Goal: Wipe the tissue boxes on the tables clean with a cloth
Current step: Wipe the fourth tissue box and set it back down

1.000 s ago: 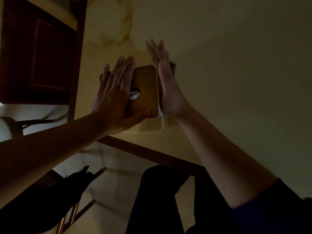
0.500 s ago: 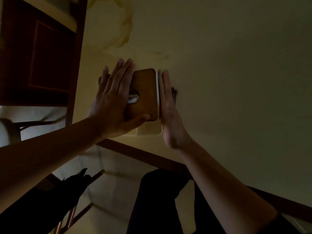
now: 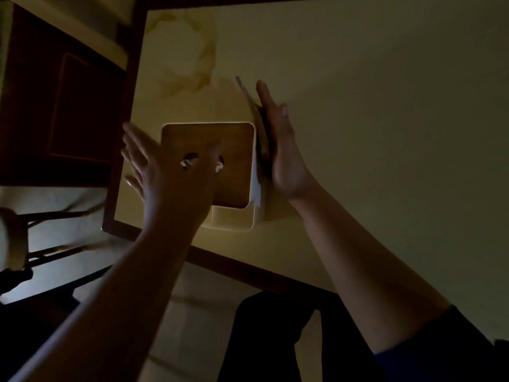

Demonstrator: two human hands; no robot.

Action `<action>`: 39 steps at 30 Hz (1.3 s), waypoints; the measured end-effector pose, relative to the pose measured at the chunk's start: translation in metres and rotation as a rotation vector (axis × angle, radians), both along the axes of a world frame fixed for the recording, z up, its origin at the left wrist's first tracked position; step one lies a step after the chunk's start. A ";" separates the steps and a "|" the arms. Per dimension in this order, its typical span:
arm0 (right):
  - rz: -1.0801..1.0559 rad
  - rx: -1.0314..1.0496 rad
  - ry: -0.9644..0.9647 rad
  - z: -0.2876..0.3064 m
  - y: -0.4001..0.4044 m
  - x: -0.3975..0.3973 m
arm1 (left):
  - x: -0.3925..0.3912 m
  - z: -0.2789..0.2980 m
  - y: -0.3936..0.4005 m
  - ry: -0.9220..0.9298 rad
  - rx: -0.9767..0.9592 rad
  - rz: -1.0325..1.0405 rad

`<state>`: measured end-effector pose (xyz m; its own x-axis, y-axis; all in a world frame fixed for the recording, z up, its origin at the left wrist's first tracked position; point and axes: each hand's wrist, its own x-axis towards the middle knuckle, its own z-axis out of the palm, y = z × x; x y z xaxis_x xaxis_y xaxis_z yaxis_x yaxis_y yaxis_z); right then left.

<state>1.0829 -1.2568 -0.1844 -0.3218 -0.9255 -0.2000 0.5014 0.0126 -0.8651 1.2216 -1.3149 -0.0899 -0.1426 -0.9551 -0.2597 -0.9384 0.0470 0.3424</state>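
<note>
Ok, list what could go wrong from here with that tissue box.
1. The tissue box stands close to the near edge of the table; a hard sideways wipe might slide it off.
2. The right hand presses the cloth flat on one side only, while the left hand is blurred and seems not to grip, so the box may shift or tip.
3. Dim light could hide missed dirt.

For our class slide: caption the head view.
Right hand presses cloth against tissue box; left hand steadies it.
</note>
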 end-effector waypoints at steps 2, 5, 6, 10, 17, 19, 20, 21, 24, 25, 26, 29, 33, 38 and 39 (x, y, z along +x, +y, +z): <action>0.023 0.013 -0.061 0.002 0.005 -0.002 | -0.017 -0.001 0.005 0.232 0.211 0.368; 0.050 0.039 -0.011 0.006 0.009 -0.001 | -0.040 -0.007 0.017 0.139 0.219 0.417; 0.056 0.051 0.026 0.005 0.011 0.002 | -0.041 -0.011 0.019 0.081 0.163 0.419; 0.064 -0.007 0.105 -0.002 0.028 0.016 | -0.041 -0.020 0.022 -0.057 0.010 0.332; 0.019 -0.047 0.206 0.004 0.092 0.039 | -0.015 -0.019 0.024 -0.103 -0.202 -0.334; 0.028 -0.025 0.183 0.010 0.106 0.052 | -0.007 -0.017 0.020 -0.124 -0.208 -0.547; 0.034 -0.018 0.179 0.014 0.112 0.058 | -0.004 -0.016 0.019 -0.139 -0.211 -0.639; 0.046 -0.004 0.179 0.018 0.116 0.064 | -0.002 -0.015 0.018 -0.154 -0.216 -0.713; 0.052 0.043 0.134 0.026 0.125 0.076 | 0.002 -0.013 0.016 -0.169 -0.224 -0.826; 0.035 0.038 0.108 0.025 0.125 0.077 | 0.003 -0.013 0.016 -0.163 -0.226 -0.834; 0.018 0.022 0.095 0.024 0.123 0.076 | 0.003 -0.013 0.016 -0.153 -0.230 -0.836; 0.011 0.005 0.113 0.011 0.097 0.062 | 0.003 -0.013 0.015 -0.120 -0.232 -0.848; 0.026 0.194 0.202 0.012 0.047 0.027 | 0.004 -0.012 0.009 -0.118 -0.238 -0.856; 0.031 0.172 0.220 0.020 0.013 0.013 | 0.006 -0.012 0.003 -0.127 -0.237 -0.832; 0.022 0.097 0.257 0.019 0.015 0.016 | 0.006 -0.012 0.003 -0.132 -0.233 -0.837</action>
<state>1.0986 -1.2415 -0.1658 -0.3532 -0.9133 -0.2027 0.2642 0.1105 -0.9581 1.2275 -1.3114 -0.1020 -0.8024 -0.5813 -0.1351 -0.5960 0.7924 0.1300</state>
